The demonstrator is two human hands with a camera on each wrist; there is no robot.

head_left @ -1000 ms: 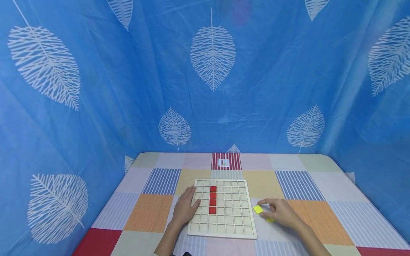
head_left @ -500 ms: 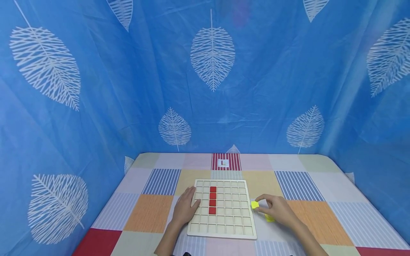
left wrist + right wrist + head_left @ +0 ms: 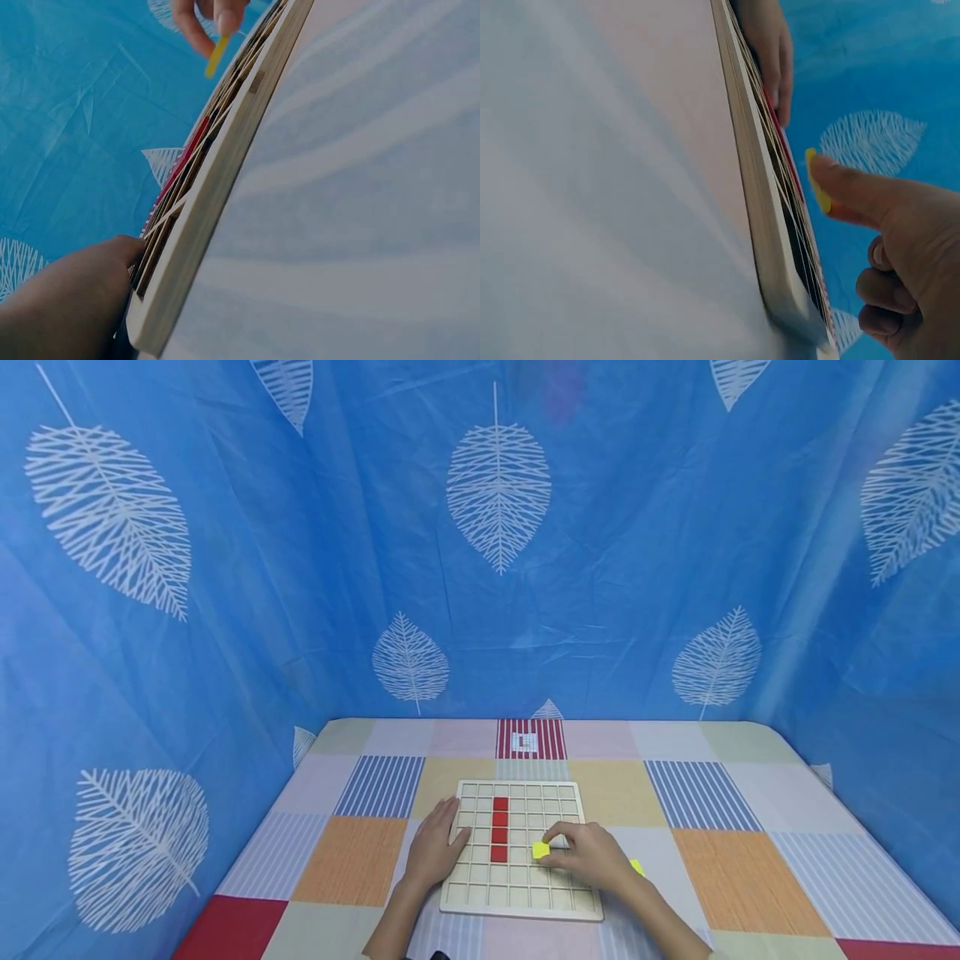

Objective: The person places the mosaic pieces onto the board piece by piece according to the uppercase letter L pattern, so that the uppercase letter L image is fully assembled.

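A pale wooden grid board [image 3: 517, 899] lies on the patchwork cloth, with a column of several red square tiles [image 3: 499, 835] set in its cells. My left hand [image 3: 433, 845] rests along the board's left edge, fingers extended and thumb over the rim. Above the board's right half, my right hand [image 3: 592, 853] pinches a yellow square tile [image 3: 541, 850] between thumb and finger. The right wrist view shows that yellow tile [image 3: 818, 181] edge-on, held clear of the board, with the other fingers curled under.
More yellow [image 3: 637, 867] shows on the cloth right of the board, partly hidden behind my right hand. A small printed card [image 3: 524, 742] with a grid pattern lies at the table's far side. Blue leaf-print curtains [image 3: 600, 568] surround the table.
My right hand has carried the yellow tile leftward from beside the board to over its cells. My left hand has stayed in place.
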